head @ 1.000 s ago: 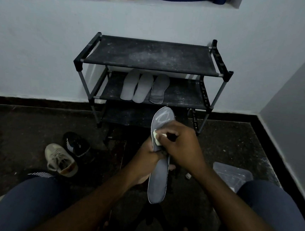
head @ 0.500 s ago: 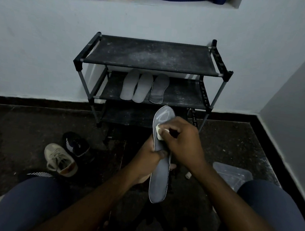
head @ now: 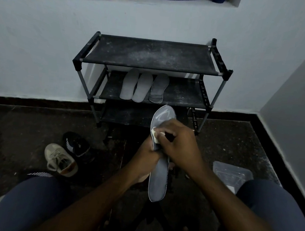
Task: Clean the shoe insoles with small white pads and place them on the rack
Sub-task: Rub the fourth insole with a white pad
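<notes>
Rubbing slightly higher than a second ago, pinching white pad (head: 155, 134) in right hand (head: 180, 145) against grey insole (head: 157, 182); gripping insole mid-length with left hand (head: 146, 159), above floor (head: 37, 120) before rack (head: 152, 67).

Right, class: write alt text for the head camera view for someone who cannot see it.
A seated person's left hand holds a grey insole while the right hand presses a small white pad against it. Behind, three insoles lie on the middle shelf of a black rack.
</notes>
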The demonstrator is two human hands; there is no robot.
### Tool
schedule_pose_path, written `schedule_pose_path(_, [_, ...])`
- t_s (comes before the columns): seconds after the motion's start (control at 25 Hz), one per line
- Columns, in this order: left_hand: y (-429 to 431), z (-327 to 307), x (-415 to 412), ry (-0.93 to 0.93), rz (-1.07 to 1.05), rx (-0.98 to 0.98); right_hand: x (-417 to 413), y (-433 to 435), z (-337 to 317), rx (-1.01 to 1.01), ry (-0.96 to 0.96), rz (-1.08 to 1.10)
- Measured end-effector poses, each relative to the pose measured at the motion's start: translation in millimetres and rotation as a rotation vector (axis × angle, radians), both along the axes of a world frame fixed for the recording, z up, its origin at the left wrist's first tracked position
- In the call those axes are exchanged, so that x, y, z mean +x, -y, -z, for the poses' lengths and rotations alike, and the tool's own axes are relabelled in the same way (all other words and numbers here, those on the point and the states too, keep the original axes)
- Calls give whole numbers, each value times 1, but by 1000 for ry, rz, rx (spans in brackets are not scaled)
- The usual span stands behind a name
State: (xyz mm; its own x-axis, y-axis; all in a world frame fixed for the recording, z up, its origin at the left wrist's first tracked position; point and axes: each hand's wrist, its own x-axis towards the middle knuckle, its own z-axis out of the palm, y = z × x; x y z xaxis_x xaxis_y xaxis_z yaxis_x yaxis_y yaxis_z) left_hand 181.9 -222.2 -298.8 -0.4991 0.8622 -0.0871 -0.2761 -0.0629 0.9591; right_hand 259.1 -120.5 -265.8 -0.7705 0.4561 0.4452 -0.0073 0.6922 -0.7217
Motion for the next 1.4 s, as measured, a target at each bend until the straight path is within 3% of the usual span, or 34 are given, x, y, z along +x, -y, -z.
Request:
schedule_pose_path(0.2, [1, 1, 1, 43, 17, -49, 1, -10, -1, -34, -28, 111])
schedule_pose_path(0.4, [0, -1, -2, -31, -27, -21, 3, 2, 0, 0, 14, 8])
schedule_pose_path(0.56, [1, -1, 0, 49, 14, -65, 2, -13, -1, -36, -40, 138])
schedule_pose_path(0.76, [1, -3, 2, -20, -16, -18, 2, 1, 0, -12, 0, 17])
schedule_pose_path(0.92, [0, 3, 2, 53, 5, -55, 1, -13, 0, -44, -28, 129])
schedule_pose_path(1.12, [-2, 5, 0, -34, -69, -1, 0, 1, 3, -8, 22, 11])
schedule_pose_path(1.28, [-1, 7, -3, -24, -55, -22, 2, -14, 3, -40, 4, 131])
schedule_pose_path(1.4, [-2, 7, -2, -48, -68, -31, 0, -5, 3, -2, 30, 77])
